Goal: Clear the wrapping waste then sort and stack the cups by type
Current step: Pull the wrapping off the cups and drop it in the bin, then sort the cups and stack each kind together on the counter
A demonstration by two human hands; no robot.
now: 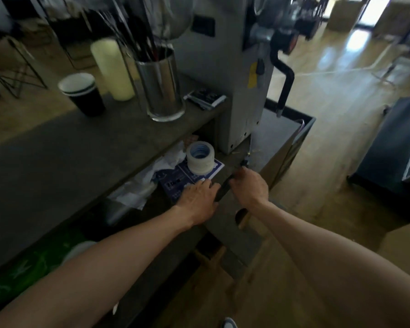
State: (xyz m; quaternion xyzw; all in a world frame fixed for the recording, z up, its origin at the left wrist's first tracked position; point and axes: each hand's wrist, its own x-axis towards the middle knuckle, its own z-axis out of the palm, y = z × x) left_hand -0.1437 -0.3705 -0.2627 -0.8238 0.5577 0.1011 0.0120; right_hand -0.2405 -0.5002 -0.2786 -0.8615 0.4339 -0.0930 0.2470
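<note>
A short stack of black paper cups [84, 95] with white insides stands on the upper counter at the left. Crumpled clear and white wrapping [149, 183] lies on the lower shelf under that counter. My left hand [198, 197] lies knuckles up on a blue printed sheet [182, 176] beside the wrapping, fingers fairly straight. My right hand [249, 185] grips a thin dark stick-like object [223, 189] that runs down-left between both hands; what it is stays unclear in the blur.
A stack of white tape rolls [200, 159] sits on the blue sheet. A steel utensil holder [161, 88], a pale cylinder [113, 67] and a grey machine [225, 67] with a black crank stand on the counter. Wooden floor lies to the right.
</note>
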